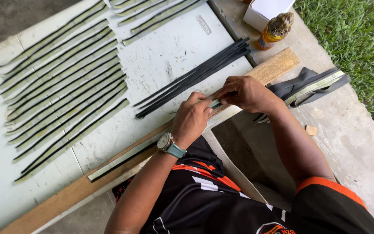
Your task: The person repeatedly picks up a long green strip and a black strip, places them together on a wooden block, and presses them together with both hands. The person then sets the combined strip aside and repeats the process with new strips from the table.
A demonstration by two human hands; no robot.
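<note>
Strip bundle (195,77) lies on table (165,56), behind wooden plank (273,67).

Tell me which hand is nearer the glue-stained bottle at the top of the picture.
Right. The right hand rests on the wooden plank, below and left of the bottle. The left hand sits further down the plank, beyond the right hand from it.

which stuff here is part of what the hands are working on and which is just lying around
In use:
left hand and right hand, pinching the pale strip
wooden plank under that strip
bundle of black strips beside the hands
rows of laid-out strips on the white board

Lying about:
bottle
white box
folded rubber tube
</note>
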